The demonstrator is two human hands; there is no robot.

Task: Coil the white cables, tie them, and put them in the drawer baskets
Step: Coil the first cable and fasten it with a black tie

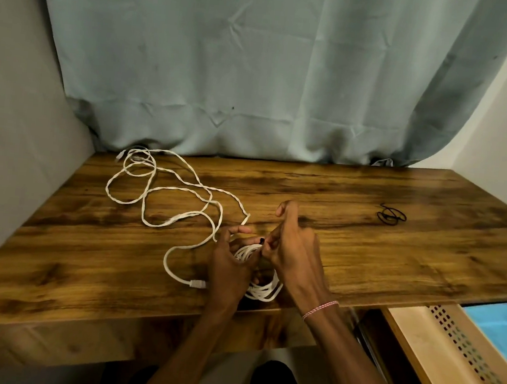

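Note:
A coiled white cable [262,291] rests near the front edge of the wooden desk [364,249], held between both hands. My left hand [229,270] grips the coil's left side. My right hand [294,248] pinches a small black tie [261,240] at the top of the coil, thumb raised. A second white cable [165,195] lies loose and tangled across the desk's left half, its plug [197,284] beside my left hand. The coil's middle is hidden by my fingers.
More black ties [390,216] lie at the desk's right. An open drawer at lower right holds a beige perforated basket [460,348] and a blue basket [499,327]. A teal curtain [258,68] hangs behind the desk; walls close in on both sides.

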